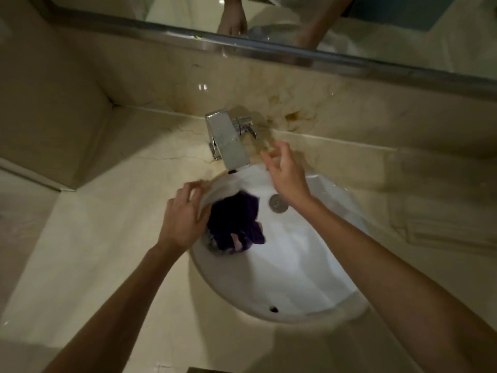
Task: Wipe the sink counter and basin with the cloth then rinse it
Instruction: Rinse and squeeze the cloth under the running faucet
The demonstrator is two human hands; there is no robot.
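Both hands open, empty; cloth (pixel 233 221) bunched left of the drain (pixel 278 203), probably soft and soggy, so grab mid-bunch.

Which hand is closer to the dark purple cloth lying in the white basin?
Left. The left hand hovers at the basin's left rim, right beside the crumpled dark purple cloth. The right hand is farther off, up by the chrome tap, fingers spread.
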